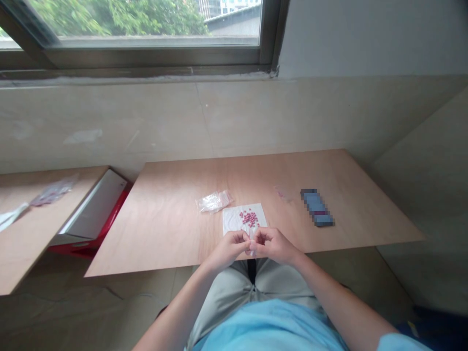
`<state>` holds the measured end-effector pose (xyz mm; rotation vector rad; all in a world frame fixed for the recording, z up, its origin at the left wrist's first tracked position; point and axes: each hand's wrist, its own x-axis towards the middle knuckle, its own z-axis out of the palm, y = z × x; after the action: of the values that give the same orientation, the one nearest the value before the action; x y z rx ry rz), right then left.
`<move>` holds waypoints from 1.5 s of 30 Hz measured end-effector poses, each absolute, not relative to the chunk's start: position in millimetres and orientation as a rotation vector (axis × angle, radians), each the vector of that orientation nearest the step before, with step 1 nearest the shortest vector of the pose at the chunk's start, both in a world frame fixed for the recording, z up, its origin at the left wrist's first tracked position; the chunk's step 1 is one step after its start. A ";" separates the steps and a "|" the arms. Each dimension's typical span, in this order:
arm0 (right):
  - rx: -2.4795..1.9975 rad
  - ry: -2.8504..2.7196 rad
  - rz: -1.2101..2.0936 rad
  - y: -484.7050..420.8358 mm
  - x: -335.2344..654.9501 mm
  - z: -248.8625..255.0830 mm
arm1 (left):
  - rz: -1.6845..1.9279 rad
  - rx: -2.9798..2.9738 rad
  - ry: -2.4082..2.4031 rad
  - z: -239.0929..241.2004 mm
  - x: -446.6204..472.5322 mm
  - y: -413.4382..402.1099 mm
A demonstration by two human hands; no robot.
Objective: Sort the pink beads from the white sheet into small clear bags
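Note:
My left hand (231,247) and my right hand (273,244) meet at the near edge of the wooden table (175,219), fingers curled in a pinch. Between the fingertips is something small and pale that I cannot make out. Just beyond the hands lies a white sheet (234,220) with several small pink beads (249,218) heaped on it. A small clear plastic bag (214,201) lies to the sheet's upper left.
A pixelated dark blue flat object (316,207) lies on the table to the right. A faint clear scrap (284,194) lies near it. Left of the table stand a white and red box (95,210) and a second wooden surface (32,229) with plastic bags (53,191).

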<state>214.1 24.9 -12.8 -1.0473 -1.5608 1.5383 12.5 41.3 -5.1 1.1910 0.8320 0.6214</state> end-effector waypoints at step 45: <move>-0.858 -1.332 1.837 33.6 209.5 -34.2 | 0.641 1.237 0.744 -6.4 19.3 39.3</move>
<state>209.5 33.6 -34.2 -0.8581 -1.3318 1.8367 19.3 39.3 -6.4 1.2372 0.7440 0.6414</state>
